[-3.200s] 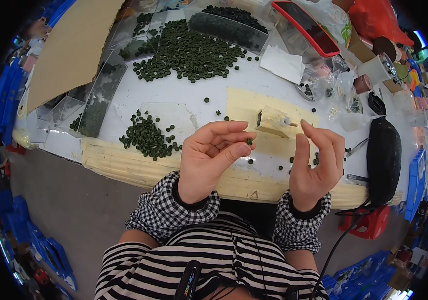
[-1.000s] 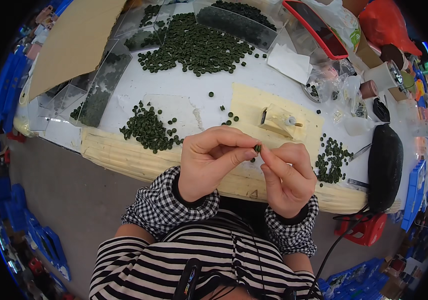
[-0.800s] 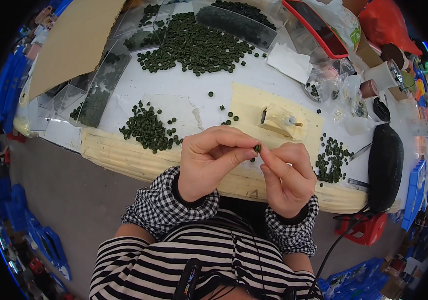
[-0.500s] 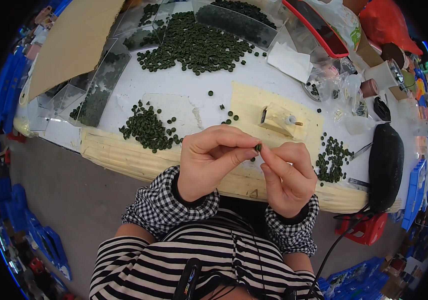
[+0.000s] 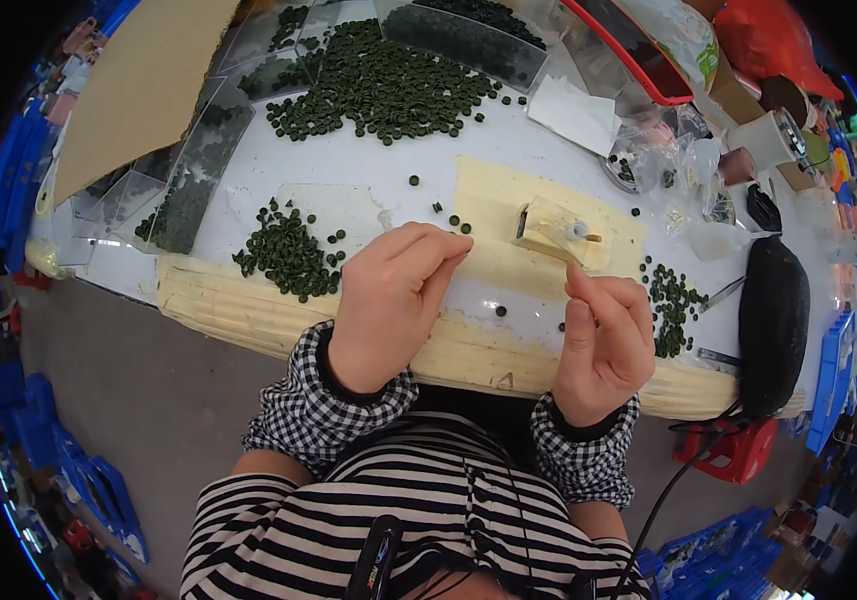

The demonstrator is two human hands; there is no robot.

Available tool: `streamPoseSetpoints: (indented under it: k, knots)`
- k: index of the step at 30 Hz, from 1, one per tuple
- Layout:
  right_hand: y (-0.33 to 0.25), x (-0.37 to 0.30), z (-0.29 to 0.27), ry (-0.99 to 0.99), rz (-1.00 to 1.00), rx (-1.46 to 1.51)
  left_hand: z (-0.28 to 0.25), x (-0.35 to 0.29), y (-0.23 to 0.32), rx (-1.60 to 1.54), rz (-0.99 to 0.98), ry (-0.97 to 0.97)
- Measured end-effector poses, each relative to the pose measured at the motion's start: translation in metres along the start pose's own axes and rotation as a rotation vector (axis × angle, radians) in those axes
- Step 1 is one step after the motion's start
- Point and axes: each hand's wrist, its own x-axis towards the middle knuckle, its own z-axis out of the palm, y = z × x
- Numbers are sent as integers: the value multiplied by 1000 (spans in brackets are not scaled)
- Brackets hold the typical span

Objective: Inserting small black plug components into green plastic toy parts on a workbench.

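Note:
My left hand [image 5: 389, 305] is raised over the table's near edge, thumb and fingers pinched together. Any small item at its fingertips is hidden. Just past those fingertips lie a few small dark green round pieces [image 5: 454, 220]. To the right, my right hand [image 5: 604, 345] has its fingers curled, the index tip near a yellowish taped block [image 5: 549, 232]; what it holds, if anything, cannot be made out. The block has a grey knob and a brown tip. A loose green piece [image 5: 501, 311] lies between my hands. Beside my left hand is a small green heap [image 5: 289, 255].
A large green pile [image 5: 379, 85] lies at the back among clear plastic trays [image 5: 469, 45]. Cardboard [image 5: 139, 90] covers the far left. A red-edged phone [image 5: 639, 50], white paper [image 5: 574, 112] and a black pouch [image 5: 774, 330] are on the right, by another green heap [image 5: 674, 305].
My hands have moved apart, left hand to the left and up, right hand slightly right. The green piece seen between their fingertips no longer shows there.

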Motion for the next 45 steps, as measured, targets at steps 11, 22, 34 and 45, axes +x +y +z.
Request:
streamPoseSetpoints:
  k: [11, 22, 34, 45]
  knots:
    - [4, 0, -1, 104, -30, -41, 4, -2, 1, 15, 262, -360]
    - [13, 36, -16, 13, -72, -468, 5, -2, 9, -1039, -344, -277]
    - [-18, 30, -17, 214, -148, -164, 7, -3, -7, -1482, -578, -358]
    - [-7, 21, 6, -57, 17, 361, 8, -3, -7, -1429, -569, -438]
